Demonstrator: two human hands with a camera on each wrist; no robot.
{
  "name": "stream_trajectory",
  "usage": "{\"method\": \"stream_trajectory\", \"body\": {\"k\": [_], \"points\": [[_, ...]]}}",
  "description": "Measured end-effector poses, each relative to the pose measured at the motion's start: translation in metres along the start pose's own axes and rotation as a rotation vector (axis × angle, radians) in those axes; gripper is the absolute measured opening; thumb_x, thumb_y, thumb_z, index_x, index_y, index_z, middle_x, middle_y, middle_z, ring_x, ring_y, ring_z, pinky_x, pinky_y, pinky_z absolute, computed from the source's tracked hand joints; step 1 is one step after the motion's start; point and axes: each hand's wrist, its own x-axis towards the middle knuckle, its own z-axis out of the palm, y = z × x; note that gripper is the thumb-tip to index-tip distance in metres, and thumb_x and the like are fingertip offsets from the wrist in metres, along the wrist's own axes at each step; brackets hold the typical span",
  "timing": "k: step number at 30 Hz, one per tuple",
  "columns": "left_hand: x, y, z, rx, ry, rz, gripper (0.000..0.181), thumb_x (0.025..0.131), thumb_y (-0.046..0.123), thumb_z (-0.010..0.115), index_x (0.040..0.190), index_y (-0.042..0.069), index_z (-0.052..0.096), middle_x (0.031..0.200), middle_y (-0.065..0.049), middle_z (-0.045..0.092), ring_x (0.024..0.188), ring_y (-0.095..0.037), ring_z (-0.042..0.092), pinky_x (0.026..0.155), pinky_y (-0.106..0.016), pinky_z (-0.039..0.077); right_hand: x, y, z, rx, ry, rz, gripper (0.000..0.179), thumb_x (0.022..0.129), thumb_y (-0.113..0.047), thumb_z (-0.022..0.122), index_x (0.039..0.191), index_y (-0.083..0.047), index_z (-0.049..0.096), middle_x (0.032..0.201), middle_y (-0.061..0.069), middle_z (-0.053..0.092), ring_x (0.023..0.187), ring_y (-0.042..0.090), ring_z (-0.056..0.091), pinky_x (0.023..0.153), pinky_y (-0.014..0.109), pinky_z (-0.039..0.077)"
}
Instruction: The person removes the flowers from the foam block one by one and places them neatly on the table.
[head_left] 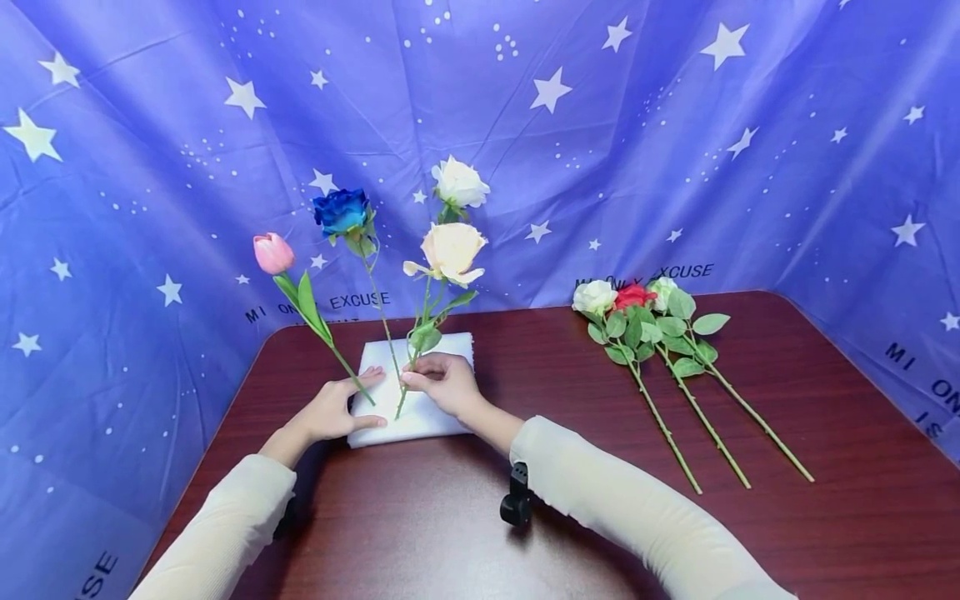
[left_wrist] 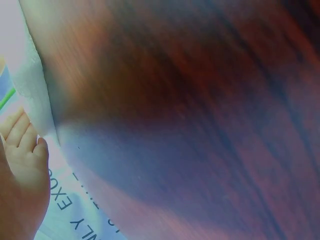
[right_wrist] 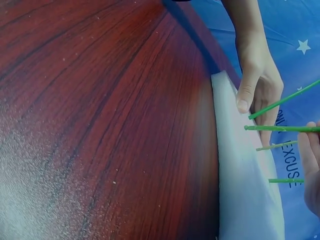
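My right hand (head_left: 444, 385) pinches the green stem of a peach rose (head_left: 453, 252) between thumb and fingers, low over a white foam block (head_left: 429, 423). The lower tip of that stem meets the foam's top in the head view. Spread flat, my left hand (head_left: 335, 410) rests on the block's left side, its thumb and fingers on either side of a pink tulip's stem. The pink tulip (head_left: 273, 252) leans left out of the foam. A blue rose (head_left: 342, 213) and a white rose (head_left: 461, 182) also stand up from it. Several green stems (right_wrist: 280, 104) show in the right wrist view.
On the table's right lie two white roses (head_left: 595, 297) and a red rose (head_left: 634, 297), stems toward the front. The dark red wooden table (head_left: 420, 517) ends at a blue star-patterned curtain (head_left: 637, 150) behind and at the sides.
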Motion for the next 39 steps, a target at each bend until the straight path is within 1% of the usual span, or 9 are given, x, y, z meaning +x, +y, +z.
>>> {"method": "stream_trajectory", "body": {"k": [3,6,11,17,22,26,30,34,39], "points": [[-0.001,0.000,0.001,-0.002,-0.005,-0.008,0.073,0.072,0.035,0.082,0.133,0.003,0.057,0.139,-0.017,0.054,0.128,-0.035,0.053,0.105,-0.049,0.044,0.000,0.000,-0.002,-0.073,0.008,0.005,0.019,0.082,-0.013,0.075,0.093,0.003,0.075,0.092,0.019,0.075,0.072,0.002,0.067,0.069,0.016,0.056],[-0.001,0.000,0.001,0.000,-0.008,-0.016,0.074,0.072,0.035,0.082,0.133,0.003,0.057,0.139,-0.018,0.054,0.128,-0.035,0.053,0.104,-0.049,0.044,0.002,-0.003,-0.004,-0.107,0.003,0.012,0.019,0.081,-0.016,0.077,0.091,0.000,0.076,0.089,0.017,0.076,0.073,0.003,0.069,0.067,0.016,0.055],[0.001,0.000,-0.002,-0.004,-0.015,-0.041,0.075,0.072,0.037,0.082,0.135,0.004,0.056,0.140,-0.018,0.053,0.129,-0.035,0.052,0.105,-0.050,0.044,0.009,-0.011,-0.007,-0.022,-0.029,0.065,0.021,0.077,-0.010,0.080,0.093,0.002,0.076,0.092,0.019,0.075,0.080,0.018,0.075,0.070,0.022,0.059],[0.003,-0.003,-0.001,0.009,-0.031,-0.039,0.076,0.073,0.040,0.080,0.136,0.005,0.055,0.141,-0.018,0.052,0.131,-0.035,0.051,0.106,-0.050,0.043,0.013,-0.016,-0.010,-0.001,-0.099,0.026,0.020,0.077,-0.006,0.078,0.093,0.006,0.074,0.095,0.021,0.073,0.081,0.016,0.075,0.073,0.025,0.060],[0.002,-0.003,-0.001,0.005,-0.040,-0.037,0.076,0.073,0.040,0.080,0.135,0.006,0.055,0.141,-0.018,0.053,0.131,-0.035,0.051,0.106,-0.050,0.043,0.012,-0.015,-0.011,0.091,-0.157,0.042,0.023,0.080,-0.002,0.074,0.101,0.007,0.072,0.102,0.024,0.070,0.090,0.020,0.074,0.082,0.028,0.059],[0.001,-0.001,-0.002,0.005,-0.035,-0.036,0.076,0.073,0.040,0.080,0.135,0.005,0.055,0.141,-0.018,0.053,0.130,-0.035,0.051,0.106,-0.051,0.043,0.013,-0.013,-0.012,0.108,-0.166,0.042,0.025,0.081,-0.002,0.073,0.104,0.006,0.071,0.103,0.023,0.070,0.093,0.021,0.074,0.084,0.028,0.059],[0.000,0.000,-0.002,0.014,-0.041,-0.036,0.076,0.074,0.040,0.079,0.137,0.004,0.053,0.142,-0.018,0.051,0.130,-0.035,0.051,0.105,-0.050,0.043,0.011,-0.012,-0.013,0.145,-0.152,0.074,0.027,0.080,-0.002,0.074,0.106,0.006,0.071,0.104,0.023,0.070,0.092,0.019,0.074,0.084,0.029,0.059],[-0.001,0.001,-0.001,0.024,-0.039,-0.028,0.076,0.075,0.039,0.079,0.136,0.003,0.053,0.142,-0.017,0.052,0.130,-0.035,0.052,0.105,-0.049,0.044,0.009,-0.012,-0.015,0.214,-0.146,0.125,0.029,0.080,0.001,0.074,0.108,0.007,0.070,0.105,0.024,0.069,0.090,0.015,0.074,0.085,0.030,0.058],[-0.001,0.001,0.000,0.017,-0.022,-0.018,0.075,0.073,0.036,0.080,0.135,0.003,0.055,0.140,-0.018,0.053,0.128,-0.035,0.053,0.105,-0.049,0.044,0.008,-0.010,-0.016,0.319,-0.147,0.151,0.031,0.082,0.006,0.070,0.112,0.013,0.065,0.106,0.027,0.068,0.084,0.009,0.073,0.086,0.033,0.058]]}}
